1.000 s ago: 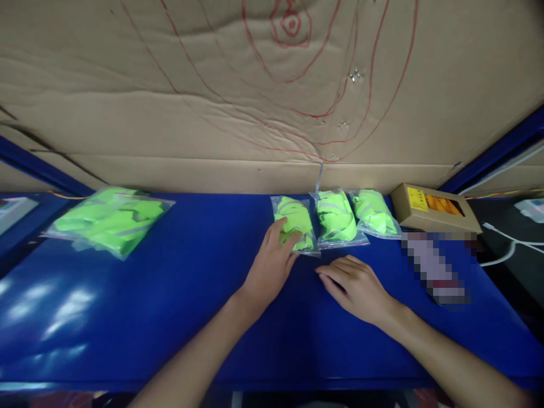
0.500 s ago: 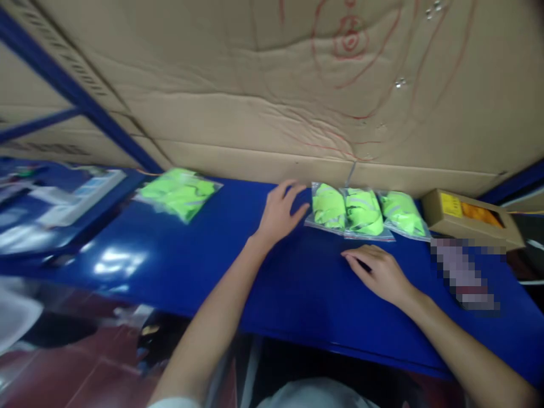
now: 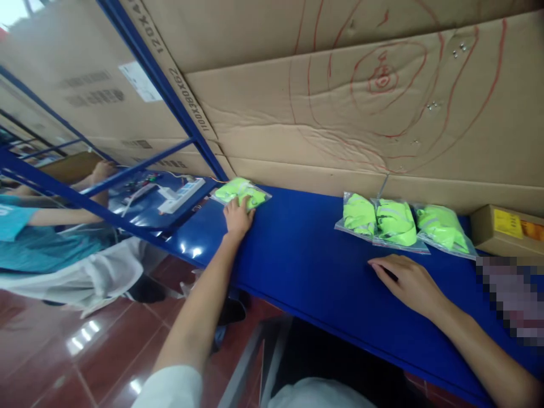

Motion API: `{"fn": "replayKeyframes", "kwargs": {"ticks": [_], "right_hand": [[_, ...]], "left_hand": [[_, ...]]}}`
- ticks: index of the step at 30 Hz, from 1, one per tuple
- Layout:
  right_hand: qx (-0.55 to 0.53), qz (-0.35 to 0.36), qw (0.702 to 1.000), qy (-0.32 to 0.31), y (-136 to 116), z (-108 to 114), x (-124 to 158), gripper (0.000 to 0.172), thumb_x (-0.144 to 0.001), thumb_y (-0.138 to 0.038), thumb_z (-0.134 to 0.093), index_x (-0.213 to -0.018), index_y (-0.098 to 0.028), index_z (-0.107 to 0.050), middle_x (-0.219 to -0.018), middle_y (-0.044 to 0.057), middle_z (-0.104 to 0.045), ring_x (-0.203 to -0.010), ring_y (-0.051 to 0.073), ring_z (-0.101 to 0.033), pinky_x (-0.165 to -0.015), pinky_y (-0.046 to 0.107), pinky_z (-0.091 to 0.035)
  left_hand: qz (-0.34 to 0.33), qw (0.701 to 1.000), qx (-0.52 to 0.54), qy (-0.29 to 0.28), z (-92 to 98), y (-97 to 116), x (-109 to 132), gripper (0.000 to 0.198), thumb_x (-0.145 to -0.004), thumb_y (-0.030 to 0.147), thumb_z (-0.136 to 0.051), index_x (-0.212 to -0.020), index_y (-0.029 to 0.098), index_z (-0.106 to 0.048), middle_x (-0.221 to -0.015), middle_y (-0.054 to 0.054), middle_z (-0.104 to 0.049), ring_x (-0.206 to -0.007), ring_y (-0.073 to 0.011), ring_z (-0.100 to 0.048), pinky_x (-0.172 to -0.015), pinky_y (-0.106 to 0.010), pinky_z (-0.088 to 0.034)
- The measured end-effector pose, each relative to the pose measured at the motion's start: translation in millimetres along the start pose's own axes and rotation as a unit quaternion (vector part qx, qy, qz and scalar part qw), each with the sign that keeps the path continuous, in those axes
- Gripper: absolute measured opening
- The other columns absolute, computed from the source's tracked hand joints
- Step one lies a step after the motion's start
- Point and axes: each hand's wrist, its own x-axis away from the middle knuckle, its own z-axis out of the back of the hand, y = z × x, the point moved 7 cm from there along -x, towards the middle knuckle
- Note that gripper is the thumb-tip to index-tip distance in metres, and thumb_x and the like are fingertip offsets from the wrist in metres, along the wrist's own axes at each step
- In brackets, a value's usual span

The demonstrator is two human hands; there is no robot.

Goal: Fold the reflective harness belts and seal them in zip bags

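My left hand [image 3: 238, 218] lies over the near edge of a clear bag with folded neon-yellow reflective fabric [image 3: 238, 190], at the left of the blue table. Its fingers are apart and touch the plastic; the bag lies flat. My right hand [image 3: 406, 277] rests on the table at the right, fingers curled and thumb tip meeting the index finger, with nothing visible in them. Just beyond it, three similar bags lie in a row: a left one [image 3: 359, 215], a middle one [image 3: 396, 222] and a right one [image 3: 442, 228].
A cardboard box [image 3: 495, 226] with a yellow label stands at the right, near a blurred-out object [image 3: 510, 294]. Cardboard panels [image 3: 272, 153] back the blue table [image 3: 297, 266]. At the left are a blue metal frame [image 3: 204, 153], a white power strip [image 3: 182, 195] and a person in a teal shirt [image 3: 55, 238].
My left hand has moved left from beside the row of bags onto the lone bag. The view has swung left. My right hand stays curled on the table.
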Motion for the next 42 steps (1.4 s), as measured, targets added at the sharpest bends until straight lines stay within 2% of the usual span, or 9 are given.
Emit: {"fn": "replayKeyframes", "kwargs": {"ticks": [4, 8, 12, 15, 18, 21, 27, 32, 42], "right_hand": [[-0.009, -0.011, 1.0, -0.009, -1.1, 0.3, -1.1, 0.031, -0.106, -0.033, -0.047, -0.112, -0.022, -0.075, -0.111, 0.007, -0.079, -0.098, 0.026, -0.075, -0.089, 0.043, -0.058], [-0.088, -0.082, 0.992, -0.03, -7.3, 3.1, -2.2, 0.036, -0.107, -0.042, -0.047, -0.125, -0.023, -0.071, -0.115, 0.007, -0.078, -0.101, 0.024, -0.074, -0.09, 0.038, -0.057], [-0.209, -0.146, 0.963, -0.086, -20.2, -6.9, -1.7, 0.045, -0.105, -0.05, -0.048, -0.138, -0.023, -0.062, -0.107, 0.004, -0.078, -0.077, 0.017, -0.072, -0.071, 0.029, -0.055], [-0.252, -0.153, 0.949, -0.112, -28.3, -17.2, -0.9, 0.043, -0.102, -0.048, -0.055, -0.134, -0.022, -0.064, -0.103, 0.003, -0.077, -0.072, 0.016, -0.069, -0.065, 0.027, -0.051], [-0.281, -0.164, 0.939, -0.111, -27.4, -23.8, 0.4, 0.031, -0.099, -0.043, -0.058, -0.119, -0.023, -0.07, -0.092, 0.002, -0.076, -0.07, 0.016, -0.067, -0.063, 0.026, -0.048], [-0.32, -0.178, 0.925, -0.098, -23.4, -26.5, 1.5, 0.026, -0.096, -0.041, -0.06, -0.11, -0.022, -0.072, -0.087, 0.001, -0.075, -0.071, 0.016, -0.066, -0.064, 0.027, -0.047], [-0.433, -0.221, 0.87, -0.087, -20.2, -30.7, 2.2, 0.032, -0.09, -0.047, -0.067, -0.106, -0.02, -0.073, -0.093, 0.005, -0.076, -0.079, 0.018, -0.068, -0.07, 0.029, -0.051], [-0.482, -0.271, 0.821, -0.14, -16.5, -36.7, 3.5, 0.038, -0.085, -0.053, -0.071, -0.098, -0.017, -0.074, -0.073, 0.002, -0.068, -0.065, 0.014, -0.063, -0.055, 0.024, -0.046], [-0.511, -0.28, 0.795, -0.166, -21.0, -40.5, 5.7, 0.044, -0.08, -0.06, -0.075, -0.085, -0.017, -0.067, -0.057, -0.004, -0.056, -0.048, 0.01, -0.051, -0.043, 0.023, -0.046]], "left_hand": [[-0.113, 0.992, 0.057, -0.022, 2.5, 49.9, 36.8, 0.049, -0.094, 0.032, -0.064, -0.139, 0.017, -0.056, -0.147, -0.02, -0.054, -0.138, -0.037, -0.048, -0.115, -0.054, -0.035], [-0.266, 0.952, 0.134, -0.068, 5.7, 112.5, 122.0, 0.053, -0.093, 0.041, -0.07, -0.141, 0.026, -0.053, -0.145, -0.008, -0.059, -0.137, -0.0278, -0.053, -0.116, -0.043, -0.04], [-0.297, 0.929, 0.217, -0.051, 16.3, 144.9, 199.7, 0.064, -0.093, 0.035, -0.071, -0.148, 0.028, -0.039, -0.145, -0.011, -0.057, -0.137, -0.031, -0.051, -0.114, -0.05, -0.037], [-0.296, 0.915, 0.268, -0.065, 19.6, 154.2, 226.5, 0.08, -0.087, 0.038, -0.08, -0.151, 0.032, -0.033, -0.145, -0.013, -0.055, -0.138, -0.0343, -0.05, -0.118, -0.058, -0.03], [-0.278, 0.897, 0.329, -0.102, 19.2, 151.6, 231.6, 0.106, -0.076, 0.048, -0.088, -0.158, 0.034, -0.022, -0.162, -0.017, -0.034, -0.151, -0.0394, -0.033, -0.122, -0.065, -0.023], [-0.183, 0.881, 0.409, -0.151, 12.1, 136.5, 227.1, 0.11, -0.08, 0.048, -0.085, -0.162, 0.036, -0.011, -0.17, -0.015, -0.013, -0.157, -0.0388, -0.019, -0.124, -0.061, -0.026], [-0.027, 0.827, 0.522, -0.21, -6.4, 120.7, 227.2, 0.09, -0.087, 0.037, -0.08, -0.157, 0.036, -0.024, -0.155, -0.012, -0.045, -0.144, -0.0308, -0.046, -0.121, -0.053, -0.035], [-0.027, 0.816, 0.549, -0.176, -6.1, 122.8, 225.2, 0.081, -0.084, 0.033, -0.083, -0.151, 0.034, -0.038, -0.148, -0.011, -0.053, -0.14, -0.0291, -0.049, -0.121, -0.05, -0.034], [-0.035, 0.828, 0.534, -0.169, -8.0, 119.8, 228.6, 0.073, -0.084, 0.033, -0.083, -0.147, 0.03, -0.047, -0.152, -0.011, -0.052, -0.142, -0.0307, -0.049, -0.121, -0.048, -0.036]]}}
